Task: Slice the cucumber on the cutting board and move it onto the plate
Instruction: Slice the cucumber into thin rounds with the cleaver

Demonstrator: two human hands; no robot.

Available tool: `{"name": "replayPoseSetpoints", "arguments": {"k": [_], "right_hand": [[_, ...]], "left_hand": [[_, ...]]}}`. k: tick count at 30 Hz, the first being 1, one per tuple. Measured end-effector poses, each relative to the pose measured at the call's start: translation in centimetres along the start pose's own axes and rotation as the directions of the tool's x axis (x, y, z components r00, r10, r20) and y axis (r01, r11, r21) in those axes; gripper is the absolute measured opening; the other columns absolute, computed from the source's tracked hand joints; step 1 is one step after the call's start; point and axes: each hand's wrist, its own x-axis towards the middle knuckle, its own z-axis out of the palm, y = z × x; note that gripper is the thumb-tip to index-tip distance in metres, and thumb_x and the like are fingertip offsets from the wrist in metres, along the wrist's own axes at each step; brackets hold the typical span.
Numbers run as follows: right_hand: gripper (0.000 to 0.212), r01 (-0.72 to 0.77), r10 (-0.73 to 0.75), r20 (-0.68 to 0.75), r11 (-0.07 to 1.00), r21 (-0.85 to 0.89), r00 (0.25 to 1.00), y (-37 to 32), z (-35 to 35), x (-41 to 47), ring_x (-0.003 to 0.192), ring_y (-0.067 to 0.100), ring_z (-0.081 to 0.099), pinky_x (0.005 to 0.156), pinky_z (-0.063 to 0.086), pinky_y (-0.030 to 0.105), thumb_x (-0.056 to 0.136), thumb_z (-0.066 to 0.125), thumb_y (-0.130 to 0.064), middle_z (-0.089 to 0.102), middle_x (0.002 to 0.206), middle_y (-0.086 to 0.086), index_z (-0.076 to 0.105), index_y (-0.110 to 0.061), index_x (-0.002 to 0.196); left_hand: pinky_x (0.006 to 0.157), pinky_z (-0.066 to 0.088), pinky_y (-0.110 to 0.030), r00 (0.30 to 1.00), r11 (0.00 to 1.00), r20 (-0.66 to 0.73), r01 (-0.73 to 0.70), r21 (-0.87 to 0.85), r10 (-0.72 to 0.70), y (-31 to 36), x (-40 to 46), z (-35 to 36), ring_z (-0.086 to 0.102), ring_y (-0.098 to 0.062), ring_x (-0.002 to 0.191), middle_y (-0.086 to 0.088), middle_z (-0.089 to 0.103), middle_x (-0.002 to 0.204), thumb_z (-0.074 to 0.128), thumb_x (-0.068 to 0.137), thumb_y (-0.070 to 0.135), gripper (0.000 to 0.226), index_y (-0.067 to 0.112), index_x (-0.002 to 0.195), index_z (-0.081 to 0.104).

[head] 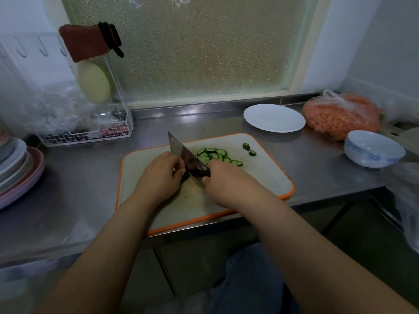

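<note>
Steel counter (317, 168) carries our orange-rimmed cutting board (267, 177) below a frosted window (192, 46). Our right hand (226, 182) grips the cleaver (183, 152); left fingers (174, 165) curl on the cucumber (185, 176). Slices (215, 155) lie just beyond our fingers, the white plate (274, 117) farther off.

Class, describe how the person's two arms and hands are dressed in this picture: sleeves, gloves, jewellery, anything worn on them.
Both arms are bare from the frame's edge to the fingertips; no sleeves show. The left hand and right hand wear no gloves, and no watch, bracelet or ring is visible.
</note>
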Motion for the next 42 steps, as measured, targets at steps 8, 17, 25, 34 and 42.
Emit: {"name": "replayPoseSetpoints", "arguments": {"k": [8,17,25,34,42], "right_hand": [[0.024,-0.053,0.055,0.069,0.998,-0.023,0.996,-0.4,1.9,1.7,0.101,0.029,0.056,0.074,0.041,0.031,0.097,0.046,-0.020,0.058,0.112,0.012,0.050,-0.010,0.118],[0.027,-0.091,0.090,0.116,0.996,-0.005,0.989,0.5,0.7,2.7,0.084,0.026,0.056,0.067,0.043,0.030,0.097,0.046,-0.020,0.062,0.109,0.013,0.057,-0.007,0.117],[0.023,-0.028,0.029,0.029,0.999,-0.014,0.999,-0.1,0.4,1.1,0.101,0.028,0.058,0.072,0.039,0.028,0.097,0.047,-0.021,0.062,0.112,0.011,0.054,-0.009,0.115],[0.023,-0.027,0.029,0.049,0.999,-0.027,0.998,-0.7,-0.2,0.6,0.088,0.024,0.053,0.069,0.037,0.028,0.097,0.047,-0.021,0.061,0.109,0.010,0.054,-0.010,0.116],[0.027,-0.058,0.063,0.118,0.997,-0.050,0.991,-0.7,1.3,2.0,0.098,0.028,0.059,0.070,0.044,0.030,0.097,0.046,-0.020,0.059,0.115,0.013,0.052,-0.008,0.120]], "left_hand": [[0.065,0.033,-0.030,0.999,0.998,0.003,-0.048,0.031,0.048,-0.1,-0.2,0.1,0.047,-0.022,0.076,-0.001,0.053,0.082,0.062,0.082,0.013,0.008,0.015,0.079,0.055],[0.065,0.028,-0.026,1.000,1.000,-0.017,-0.008,0.009,0.008,-0.2,-0.2,0.0,0.043,-0.015,0.074,0.003,0.050,0.081,0.061,0.085,0.017,0.008,0.019,0.080,0.055],[0.065,0.028,-0.028,1.000,1.000,-0.002,-0.004,0.015,0.004,-0.2,0.0,0.1,0.042,-0.017,0.073,0.000,0.052,0.083,0.061,0.084,0.015,0.008,0.018,0.080,0.054],[0.065,0.027,-0.026,1.000,1.000,0.000,0.002,-0.002,-0.002,0.0,-0.1,-0.1,0.042,-0.015,0.072,0.003,0.049,0.082,0.060,0.085,0.015,0.013,0.022,0.078,0.052],[0.064,0.026,-0.027,1.000,0.999,-0.005,-0.025,0.027,0.025,0.1,-0.2,0.0,0.042,-0.016,0.073,0.003,0.049,0.079,0.062,0.083,0.014,0.006,0.015,0.080,0.058]]}}
